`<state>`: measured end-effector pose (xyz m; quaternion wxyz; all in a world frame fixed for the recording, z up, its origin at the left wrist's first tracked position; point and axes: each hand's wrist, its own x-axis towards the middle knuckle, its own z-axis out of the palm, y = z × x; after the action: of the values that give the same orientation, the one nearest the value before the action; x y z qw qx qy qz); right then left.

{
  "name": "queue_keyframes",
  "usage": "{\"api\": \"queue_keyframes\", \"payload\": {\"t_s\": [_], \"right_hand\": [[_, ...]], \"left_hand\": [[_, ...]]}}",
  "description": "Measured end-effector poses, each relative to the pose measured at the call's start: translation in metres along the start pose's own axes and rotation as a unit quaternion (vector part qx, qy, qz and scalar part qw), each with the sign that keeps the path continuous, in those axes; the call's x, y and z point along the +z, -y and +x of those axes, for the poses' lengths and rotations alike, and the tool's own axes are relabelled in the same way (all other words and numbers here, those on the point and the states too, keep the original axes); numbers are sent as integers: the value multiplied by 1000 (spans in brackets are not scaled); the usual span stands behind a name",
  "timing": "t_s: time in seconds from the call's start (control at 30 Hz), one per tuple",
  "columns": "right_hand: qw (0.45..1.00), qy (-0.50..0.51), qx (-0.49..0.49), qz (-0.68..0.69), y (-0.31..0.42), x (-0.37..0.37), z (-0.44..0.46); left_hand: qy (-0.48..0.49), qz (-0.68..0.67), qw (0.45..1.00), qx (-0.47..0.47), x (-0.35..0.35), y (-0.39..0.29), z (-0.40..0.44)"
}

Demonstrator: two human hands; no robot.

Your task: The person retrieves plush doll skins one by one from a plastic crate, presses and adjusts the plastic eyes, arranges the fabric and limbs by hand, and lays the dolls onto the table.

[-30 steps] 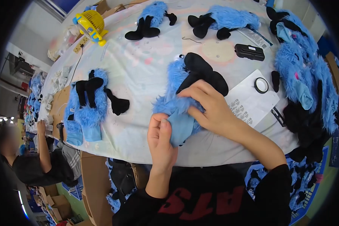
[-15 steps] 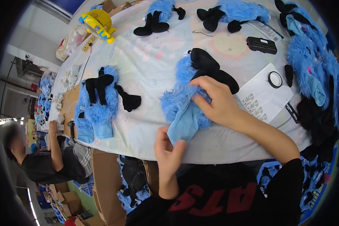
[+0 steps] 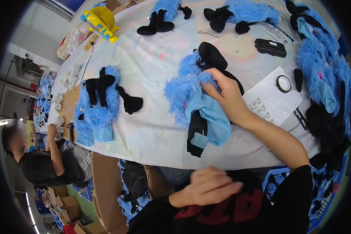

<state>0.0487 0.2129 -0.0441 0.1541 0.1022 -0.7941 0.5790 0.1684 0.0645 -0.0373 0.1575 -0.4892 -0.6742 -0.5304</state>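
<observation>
A furry blue plush toy (image 3: pixel 179 99) with black feet lies on the cloth-covered table, its light blue cloth lining (image 3: pixel 218 126) pulled open towards me. My right hand (image 3: pixel 224 91) is closed, pinching the fur at the edge of that lining. A black fabric piece with a light blue patch (image 3: pixel 197 134) sticks out of the opening. Below the table edge, in front of my shirt, my left hand (image 3: pixel 208 187) is blurred by motion. Its fingers look loosely apart and nothing shows in them.
Other blue plush toys (image 3: pixel 101 105) lie to the left, at the back and piled on the right. A white sheet (image 3: pixel 269 99) with a tape roll (image 3: pixel 283 83), a black case (image 3: pixel 271 47) and a yellow fan (image 3: pixel 100 21) are also there. A person (image 3: pixel 46 163) sits at left.
My left hand has let go of the light blue lining and moved down off the table. The lining has spread open, and the black piece now shows. My right hand keeps its hold.
</observation>
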Motion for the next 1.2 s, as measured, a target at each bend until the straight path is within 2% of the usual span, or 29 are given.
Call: {"api": "queue_keyframes", "payload": {"t_s": [0.07, 0.1, 0.17, 0.2, 0.27, 0.33, 0.37, 0.43, 0.53, 0.63, 0.7, 0.77, 0.97, 1.1, 1.13, 1.2], "right_hand": [[999, 14, 39, 12, 3, -1, -1], [998, 21, 56, 19, 4, -2, -1], [1000, 2, 26, 4, 7, 0, -2], [1000, -16, -2, -11, 8, 2, -3], [995, -53, -65, -45, 13, 4, -1], [983, -75, -125, -111, 36, -5, -5], [959, -92, -237, -122, 43, -10, -7], [936, 28, -327, -128, 68, -19, -26], [886, 131, -308, -320, 114, -29, -41], [917, 145, -211, -307, 93, -34, -42], [925, 149, -187, -295, 82, -34, -36], [925, 139, -194, -296, 78, -28, -33], [913, 57, -231, -332, 72, -18, -18], [912, 72, -229, -333, 63, -17, -10], [912, 69, -229, -333, 66, -17, -11], [955, 127, -148, -222, 78, -16, -17]], "left_hand": [[-145, 90, 983, -64, -20, 7, 4], [-280, 136, 938, -151, -23, 11, 2], [-298, 7, 898, -324, -42, 26, 2], [-302, 8, 898, -320, -41, 28, 1], [-237, -25, 907, -346, -37, 29, 0], [-235, -144, 879, -389, -31, 19, -1], [-248, -143, 882, -375, -26, 19, -2], [-246, -204, 880, -353, -17, 23, 0], [-262, -191, 888, -325, -17, 29, 10], [-263, -182, 894, -313, -20, 28, 13], [-243, -118, 914, -303, -23, 26, 15], [-214, -62, 929, -294, -24, 25, 17], [-222, -20, 933, -283, -23, 31, 17], [-196, 177, 942, -207, -29, 36, 19], [-194, 178, 943, -205, -31, 36, 18], [-201, 248, 932, -172, -36, 36, 17]]}}
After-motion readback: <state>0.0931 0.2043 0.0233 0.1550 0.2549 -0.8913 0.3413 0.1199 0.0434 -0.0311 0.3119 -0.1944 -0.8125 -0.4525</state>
